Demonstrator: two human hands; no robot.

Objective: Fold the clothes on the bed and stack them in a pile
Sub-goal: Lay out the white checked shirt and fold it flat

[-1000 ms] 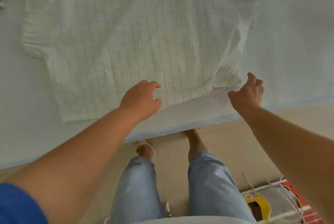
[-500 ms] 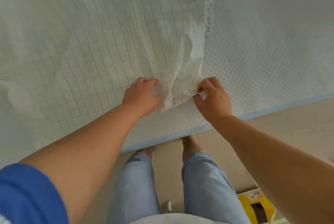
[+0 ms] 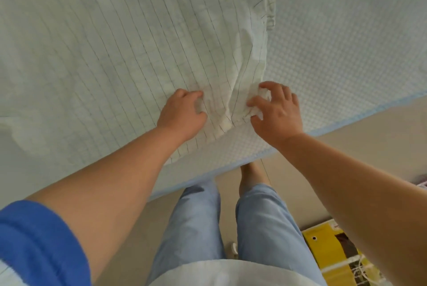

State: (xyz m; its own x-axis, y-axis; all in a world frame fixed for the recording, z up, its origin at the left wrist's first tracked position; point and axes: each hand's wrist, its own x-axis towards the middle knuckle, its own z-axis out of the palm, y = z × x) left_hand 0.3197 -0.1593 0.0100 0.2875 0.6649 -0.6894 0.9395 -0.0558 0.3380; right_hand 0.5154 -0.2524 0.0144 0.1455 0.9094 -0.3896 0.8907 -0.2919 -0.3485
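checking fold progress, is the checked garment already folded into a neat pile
No: the checked garment lies spread across the bed, with the left hand and right hand gripping its bunched near edge.

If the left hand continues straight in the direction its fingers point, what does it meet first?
Probably the bunched ridge of the checked garment just ahead of the left hand. The right hand grips the same cloth beyond that ridge, though depth is hard to judge.
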